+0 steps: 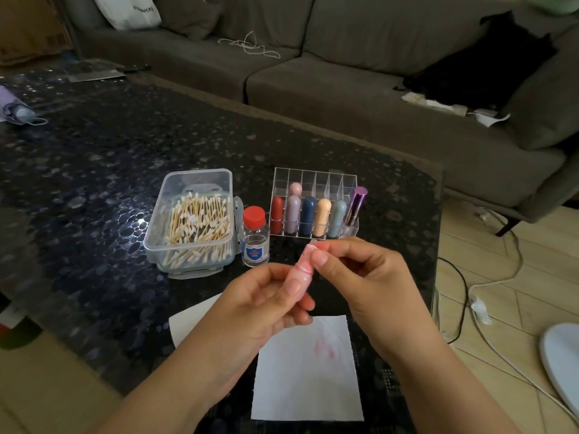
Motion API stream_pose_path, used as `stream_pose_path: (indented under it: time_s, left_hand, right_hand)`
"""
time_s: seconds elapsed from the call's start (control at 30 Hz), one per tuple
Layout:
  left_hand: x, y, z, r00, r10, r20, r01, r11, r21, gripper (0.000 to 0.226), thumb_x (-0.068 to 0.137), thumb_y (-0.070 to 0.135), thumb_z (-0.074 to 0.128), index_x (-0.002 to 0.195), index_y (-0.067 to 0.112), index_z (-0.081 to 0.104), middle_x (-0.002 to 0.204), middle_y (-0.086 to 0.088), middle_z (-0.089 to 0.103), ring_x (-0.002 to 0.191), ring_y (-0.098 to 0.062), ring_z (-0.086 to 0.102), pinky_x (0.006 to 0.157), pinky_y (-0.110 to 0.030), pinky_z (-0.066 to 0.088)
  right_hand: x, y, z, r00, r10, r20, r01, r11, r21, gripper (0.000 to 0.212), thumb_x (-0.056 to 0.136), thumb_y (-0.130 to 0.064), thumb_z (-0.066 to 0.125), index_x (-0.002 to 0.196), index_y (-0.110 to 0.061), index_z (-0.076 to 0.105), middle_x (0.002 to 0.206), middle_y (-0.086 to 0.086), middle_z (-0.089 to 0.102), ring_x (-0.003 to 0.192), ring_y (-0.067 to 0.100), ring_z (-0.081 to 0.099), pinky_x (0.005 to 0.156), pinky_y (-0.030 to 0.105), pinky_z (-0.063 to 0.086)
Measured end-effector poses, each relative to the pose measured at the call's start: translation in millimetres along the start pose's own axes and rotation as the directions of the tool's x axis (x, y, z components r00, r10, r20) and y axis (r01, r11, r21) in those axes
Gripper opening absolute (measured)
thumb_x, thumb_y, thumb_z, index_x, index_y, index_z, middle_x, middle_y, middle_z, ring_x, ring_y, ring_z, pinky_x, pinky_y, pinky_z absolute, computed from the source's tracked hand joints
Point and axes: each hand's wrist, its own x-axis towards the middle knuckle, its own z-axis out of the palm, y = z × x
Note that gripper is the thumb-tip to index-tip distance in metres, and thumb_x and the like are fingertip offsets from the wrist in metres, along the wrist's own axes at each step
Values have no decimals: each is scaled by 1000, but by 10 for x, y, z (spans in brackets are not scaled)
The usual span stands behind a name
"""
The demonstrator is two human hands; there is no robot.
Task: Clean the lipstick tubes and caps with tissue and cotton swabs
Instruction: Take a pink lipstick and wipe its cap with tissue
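My left hand (266,296) grips the base of a pink lipstick tube (302,270) held tilted above the table. My right hand (354,270) pinches the tube's upper part, its thumb and fingers around the top; whether that part is a cap or the bare stick I cannot tell. A white tissue (305,371) with pink smears lies flat below my hands. A second tissue (191,314) shows partly under my left wrist. A clear box of cotton swabs (194,220) stands open at the left.
A small clear bottle with a red cap (254,236) stands beside the swab box. A clear acrylic organizer (313,208) holds several coloured lipsticks. The dark pebbled table's edge (438,245) runs at the right; cables and a grey sofa lie beyond.
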Motion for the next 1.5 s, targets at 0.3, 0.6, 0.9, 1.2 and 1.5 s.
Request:
stream_pose_path:
  time_s: [0.3,0.6,0.9,1.2,1.5]
  left_hand:
    - [-10,24,-24,989,-45,143,57,995,-81,33,80,26,56,97,-2,64,71,-11,63,64,-16,60,72,-31,54]
    - [-8,25,5,995,-90,53,99,975,-201,32,85,30,56,85,2,71,71,-15,62,64,-19,59,68,-31,55]
    - [26,-13,-4,997,-10,-71,6,998,-62,29,65,36,83,85,16,75,87,-5,70,80,-15,67,73,-28,55]
    - [18,20,-9,997,14,-73,-19,998,-67,20,65,29,87,75,18,74,76,-4,69,74,-14,65,69,-23,54]
    - [-2,-15,25,999,24,-42,-26,998,-51,24,70,37,76,81,15,75,76,-9,70,76,-20,69,75,-29,56]
  right_hand:
    - [-9,-40,8,998,-13,58,8,997,80,21,70,-29,64,85,-18,73,80,2,72,75,10,67,68,17,53]
    - [-10,-19,1,998,11,56,-15,997,75,24,72,-29,62,90,-17,73,82,-3,73,77,8,68,69,16,52]
    - [-19,28,52,1000,-2,0,2,994,109,22,71,-26,64,88,-16,74,88,-2,73,84,7,69,71,14,51]
    - [-16,39,42,1000,14,0,-14,995,96,30,74,-30,63,97,-13,73,89,-1,74,86,11,68,73,17,53]
    - [-18,36,38,999,39,10,-40,989,142,28,75,-27,62,94,-10,73,85,2,74,81,11,68,72,17,52]
